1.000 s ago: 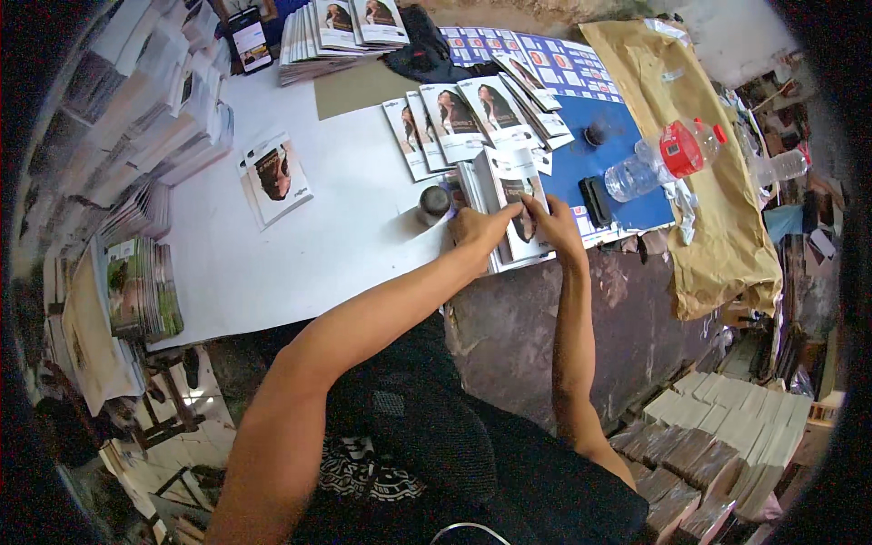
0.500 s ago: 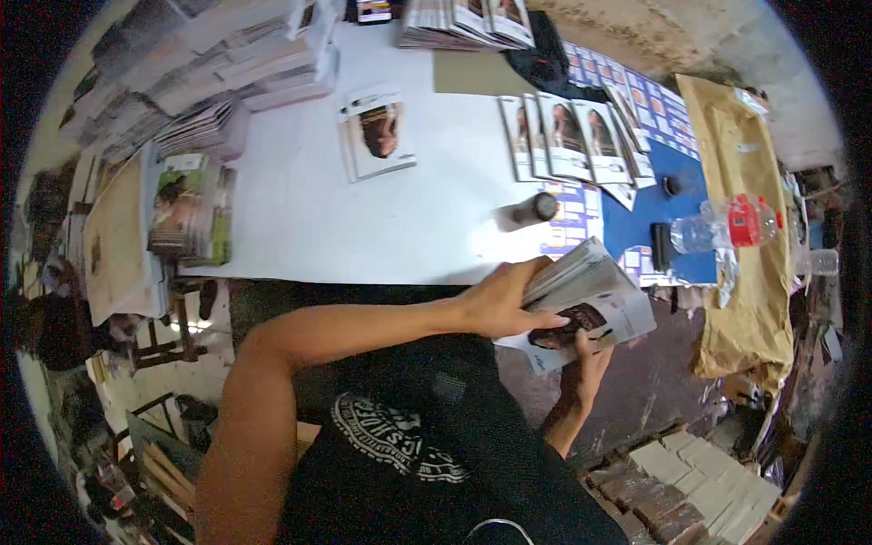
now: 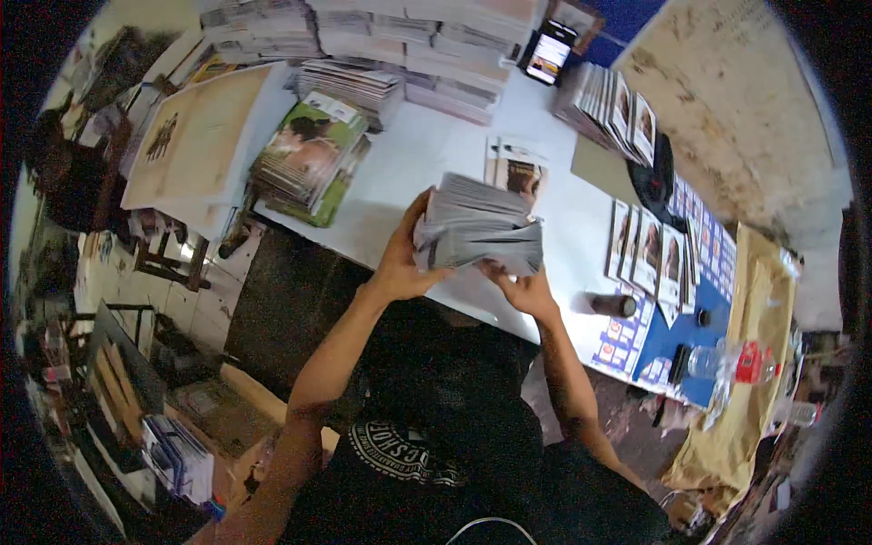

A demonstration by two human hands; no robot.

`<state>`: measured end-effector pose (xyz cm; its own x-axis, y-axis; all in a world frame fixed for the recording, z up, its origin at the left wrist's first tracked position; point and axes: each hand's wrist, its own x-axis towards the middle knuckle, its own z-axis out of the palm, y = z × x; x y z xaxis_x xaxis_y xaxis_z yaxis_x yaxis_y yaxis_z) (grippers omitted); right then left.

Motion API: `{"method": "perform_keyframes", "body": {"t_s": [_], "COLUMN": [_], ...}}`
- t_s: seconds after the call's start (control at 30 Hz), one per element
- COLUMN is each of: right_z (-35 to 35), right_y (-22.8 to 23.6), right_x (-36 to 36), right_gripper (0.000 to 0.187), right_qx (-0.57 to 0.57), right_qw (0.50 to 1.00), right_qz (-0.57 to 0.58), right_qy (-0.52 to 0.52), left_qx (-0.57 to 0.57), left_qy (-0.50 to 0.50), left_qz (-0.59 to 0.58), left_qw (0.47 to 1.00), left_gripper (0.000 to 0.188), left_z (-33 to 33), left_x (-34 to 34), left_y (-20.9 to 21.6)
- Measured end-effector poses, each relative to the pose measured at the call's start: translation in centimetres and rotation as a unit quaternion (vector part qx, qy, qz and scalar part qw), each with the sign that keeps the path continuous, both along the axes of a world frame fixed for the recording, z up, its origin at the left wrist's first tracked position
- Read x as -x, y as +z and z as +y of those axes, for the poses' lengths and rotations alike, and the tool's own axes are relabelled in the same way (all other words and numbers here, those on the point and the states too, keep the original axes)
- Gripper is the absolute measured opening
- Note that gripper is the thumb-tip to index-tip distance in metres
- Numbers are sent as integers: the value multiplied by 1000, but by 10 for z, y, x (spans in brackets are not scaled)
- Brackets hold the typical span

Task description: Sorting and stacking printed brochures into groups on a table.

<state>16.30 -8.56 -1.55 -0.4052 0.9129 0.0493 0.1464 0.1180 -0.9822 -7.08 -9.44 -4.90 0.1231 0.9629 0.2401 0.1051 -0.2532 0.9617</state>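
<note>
A thick bundle of thin booklets [image 3: 479, 218] is held up over the table's near edge, its page edges turned toward me. My left hand [image 3: 405, 259] grips its left side, thumb along the lower edge and fingers behind. Around the lower right corner my right hand [image 3: 524, 289] is closed, its thumb on the near edge. Just beyond the bundle, a small pile of white booklets with a portrait cover [image 3: 521, 169] lies on the white tabletop [image 3: 413, 150], partly hidden by what I hold.
Left are green-covered booklets [image 3: 304, 150] and a large sheet [image 3: 195, 150]. Tall paper stacks [image 3: 381, 32] line the back, near a lit phone [image 3: 549, 54]. Fanned booklets [image 3: 647, 254], a dark cylinder [image 3: 613, 305], a red-labelled bottle [image 3: 749, 361] and brown paper [image 3: 727, 436] are right.
The booklets in my hands have moved left and up, from the table's right front over its middle edge, and turned from cover to page edges. My view has swung left.
</note>
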Motion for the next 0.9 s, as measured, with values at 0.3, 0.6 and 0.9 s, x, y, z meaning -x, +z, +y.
{"method": "perform_keyframes", "body": {"t_s": [0.3,0.6,0.9], "right_z": [-23,1,-33], "right_y": [-51,-35,-55], "right_x": [0,28,17], "right_gripper": [106,111,111], "right_qx": [121,165,194], "right_qw": [987,926,935], "right_qz": [89,263,272], "right_qy": [-51,-216,-121], "left_qx": [-87,-78,-27], "left_qy": [-53,-57,-24], "left_qz": [-169,-171,-198], "left_qw": [980,981,980], "left_gripper": [144,139,137], "left_z": [4,6,-2], "left_x": [-23,-37,-44], "left_y": [-13,-27,-19]}}
